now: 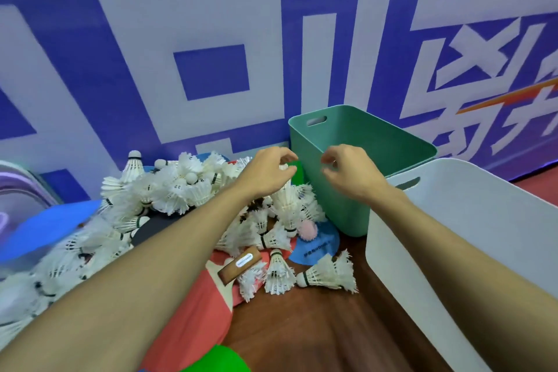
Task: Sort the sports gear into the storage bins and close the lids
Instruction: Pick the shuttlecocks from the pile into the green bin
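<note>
- A green disc [225,359] lies at the near edge of the brown wooden surface [317,326], cut off by the frame.
- Just behind it is a red paddle [196,296]. Its wooden handle [240,263] points toward the pile.
- A heap of white shuttlecocks [181,187] covers the left and middle of the surface, reaching back to the blue banner [211,39]. A few lie loose at the heap's right edge.
- A pink spiky ball [308,229] sits on a blue disc [317,248], just beside the foot of the green bin [344,217].
- The green bin stands open at the back edge, against the banner. The white bin [453,235] stands open to its right, nearer the camera, and the two almost touch.
- The left hand [268,174] hovers over the heap with its fingers curled. White feathers show behind the fingertips, but I cannot tell whether it grips a shuttlecock.
- The right hand [347,172] hangs over the green bin's left wall, fingers loosely curled with nothing in them.
</note>
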A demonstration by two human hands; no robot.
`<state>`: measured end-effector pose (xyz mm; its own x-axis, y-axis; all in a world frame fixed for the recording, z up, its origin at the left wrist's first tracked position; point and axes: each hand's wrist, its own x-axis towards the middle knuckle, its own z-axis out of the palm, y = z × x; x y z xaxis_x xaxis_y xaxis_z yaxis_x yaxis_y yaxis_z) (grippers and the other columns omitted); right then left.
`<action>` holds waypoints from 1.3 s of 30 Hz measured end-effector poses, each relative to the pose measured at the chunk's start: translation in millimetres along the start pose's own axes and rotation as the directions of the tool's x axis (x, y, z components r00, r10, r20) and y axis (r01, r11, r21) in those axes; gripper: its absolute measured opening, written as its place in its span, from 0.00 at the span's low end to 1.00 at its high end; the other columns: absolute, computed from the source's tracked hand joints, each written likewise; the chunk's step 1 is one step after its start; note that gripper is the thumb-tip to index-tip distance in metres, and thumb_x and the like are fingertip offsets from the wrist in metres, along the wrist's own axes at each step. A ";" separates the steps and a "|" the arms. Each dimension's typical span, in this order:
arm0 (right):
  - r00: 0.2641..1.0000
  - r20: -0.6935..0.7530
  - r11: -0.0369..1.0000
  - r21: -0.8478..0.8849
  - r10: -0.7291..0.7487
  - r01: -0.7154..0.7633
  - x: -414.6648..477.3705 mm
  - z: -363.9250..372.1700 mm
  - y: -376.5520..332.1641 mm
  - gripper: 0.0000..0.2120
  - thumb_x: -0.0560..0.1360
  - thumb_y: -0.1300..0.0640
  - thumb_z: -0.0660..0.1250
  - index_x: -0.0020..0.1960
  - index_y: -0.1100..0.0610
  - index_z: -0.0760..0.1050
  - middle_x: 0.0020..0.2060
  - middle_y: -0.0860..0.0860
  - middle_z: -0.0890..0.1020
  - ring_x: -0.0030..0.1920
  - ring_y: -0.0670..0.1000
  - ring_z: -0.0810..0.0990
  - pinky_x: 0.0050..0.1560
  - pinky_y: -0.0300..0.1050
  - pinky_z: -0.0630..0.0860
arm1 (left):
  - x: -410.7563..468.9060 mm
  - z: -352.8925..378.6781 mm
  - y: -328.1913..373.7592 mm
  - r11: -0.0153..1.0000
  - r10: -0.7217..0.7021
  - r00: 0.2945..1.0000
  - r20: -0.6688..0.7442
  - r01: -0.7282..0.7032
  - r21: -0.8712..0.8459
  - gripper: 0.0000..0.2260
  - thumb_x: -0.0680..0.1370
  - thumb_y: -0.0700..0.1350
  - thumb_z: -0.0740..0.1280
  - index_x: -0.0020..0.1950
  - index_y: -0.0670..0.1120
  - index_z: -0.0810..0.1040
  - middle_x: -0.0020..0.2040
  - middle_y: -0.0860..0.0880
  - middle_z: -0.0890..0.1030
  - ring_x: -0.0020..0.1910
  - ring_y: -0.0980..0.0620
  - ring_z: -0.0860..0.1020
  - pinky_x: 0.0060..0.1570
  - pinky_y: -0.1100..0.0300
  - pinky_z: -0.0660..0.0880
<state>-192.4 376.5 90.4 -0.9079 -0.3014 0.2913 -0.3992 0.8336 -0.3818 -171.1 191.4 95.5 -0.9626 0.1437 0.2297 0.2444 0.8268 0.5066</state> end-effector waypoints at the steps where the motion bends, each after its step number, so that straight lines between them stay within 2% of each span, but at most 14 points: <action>1: 0.999 0.023 0.999 0.011 -0.042 0.042 -3.3 5.9 -13.7 0.11 0.73 0.58 0.63 0.53 0.57 0.79 0.51 0.56 0.81 0.52 0.57 0.78 0.54 0.50 0.75 | -12.3 -10.8 -8.4 1.000 -0.011 1.000 -0.013 0.011 0.016 0.12 0.77 0.45 0.65 0.60 0.46 0.79 0.59 0.49 0.80 0.56 0.54 0.77 0.55 0.63 0.70; 4: 0.988 0.074 0.991 0.036 -0.134 0.132 -11.5 23.4 -54.3 0.11 0.74 0.57 0.64 0.54 0.57 0.79 0.51 0.55 0.81 0.52 0.55 0.78 0.54 0.50 0.76 | -49.0 -43.6 -37.5 0.997 -0.059 0.998 -0.037 0.061 0.050 0.13 0.77 0.45 0.65 0.60 0.46 0.78 0.60 0.48 0.79 0.58 0.53 0.76 0.58 0.60 0.71; 9: 0.974 0.118 0.980 0.072 -0.191 0.184 -13.6 52.1 -111.5 0.12 0.75 0.55 0.64 0.56 0.58 0.78 0.53 0.54 0.80 0.53 0.54 0.78 0.52 0.46 0.75 | -100.7 -87.8 -95.0 0.989 -0.125 0.990 -0.064 0.130 0.075 0.14 0.76 0.44 0.66 0.61 0.46 0.78 0.61 0.49 0.78 0.61 0.53 0.75 0.62 0.59 0.69; 11: 0.972 0.138 0.981 0.063 -0.188 0.181 -11.8 67.0 -124.8 0.14 0.75 0.52 0.65 0.57 0.58 0.77 0.53 0.54 0.81 0.53 0.53 0.78 0.51 0.46 0.75 | -113.0 -95.7 -115.8 0.986 -0.139 0.987 -0.075 0.146 0.084 0.15 0.75 0.43 0.66 0.62 0.47 0.77 0.61 0.49 0.77 0.59 0.53 0.75 0.61 0.59 0.70; 14: 0.971 0.160 0.984 0.032 -0.178 0.175 -8.0 85.3 -135.6 0.15 0.75 0.48 0.65 0.56 0.57 0.77 0.53 0.53 0.81 0.52 0.53 0.78 0.52 0.47 0.75 | -118.2 -98.3 -136.2 0.984 -0.147 0.981 -0.130 0.159 0.086 0.14 0.75 0.43 0.66 0.61 0.48 0.78 0.59 0.51 0.78 0.52 0.56 0.75 0.53 0.61 0.70; 16: 0.972 0.169 0.987 0.022 -0.162 0.161 -3.8 94.8 -139.3 0.16 0.75 0.47 0.66 0.56 0.56 0.77 0.53 0.53 0.81 0.53 0.53 0.78 0.54 0.51 0.76 | -114.8 -94.2 -142.7 0.982 -0.151 0.974 -0.167 0.167 0.084 0.14 0.75 0.44 0.65 0.61 0.49 0.77 0.59 0.52 0.77 0.50 0.56 0.76 0.53 0.58 0.73; 23: 0.970 0.224 0.995 0.002 -0.095 0.097 17.6 122.9 -142.1 0.16 0.73 0.47 0.68 0.55 0.55 0.75 0.51 0.53 0.82 0.52 0.54 0.79 0.52 0.51 0.77 | -83.3 -66.0 -146.6 0.968 -0.195 0.975 -0.108 0.209 0.139 0.19 0.76 0.47 0.65 0.67 0.52 0.72 0.66 0.53 0.73 0.60 0.50 0.75 0.59 0.48 0.73; 28: 0.969 0.236 0.997 0.038 -0.076 0.069 20.6 129.4 -135.6 0.10 0.73 0.54 0.68 0.53 0.53 0.75 0.49 0.54 0.82 0.49 0.56 0.80 0.51 0.53 0.78 | -77.0 -48.5 -145.0 0.932 -0.280 0.951 -0.133 0.303 0.199 0.14 0.75 0.46 0.68 0.61 0.49 0.77 0.55 0.48 0.79 0.54 0.47 0.77 0.52 0.51 0.75; 32: 0.975 0.189 0.992 0.071 -0.118 0.106 11.1 114.5 -127.5 0.04 0.73 0.59 0.65 0.46 0.52 0.77 0.45 0.52 0.83 0.47 0.54 0.81 0.48 0.53 0.79 | -92.9 -55.7 -135.4 0.936 -0.278 0.934 -0.223 0.315 0.156 0.08 0.74 0.49 0.70 0.52 0.48 0.80 0.48 0.49 0.81 0.48 0.48 0.78 0.49 0.51 0.76; 39: 0.974 0.118 0.981 0.052 -0.191 0.186 -15.5 74.2 -123.8 0.05 0.75 0.61 0.62 0.47 0.56 0.77 0.44 0.52 0.82 0.44 0.54 0.80 0.45 0.52 0.79 | -126.2 -79.5 -91.3 0.973 -0.194 0.929 -0.314 0.224 0.061 0.06 0.74 0.48 0.71 0.49 0.49 0.80 0.43 0.56 0.78 0.40 0.56 0.76 0.44 0.57 0.74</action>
<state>-138.4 243.6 68.1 -0.8233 -0.5078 0.2536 -0.5676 0.7376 -0.3657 -62.6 54.5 86.3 -0.9052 -0.1974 0.3763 0.0153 0.8698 0.4931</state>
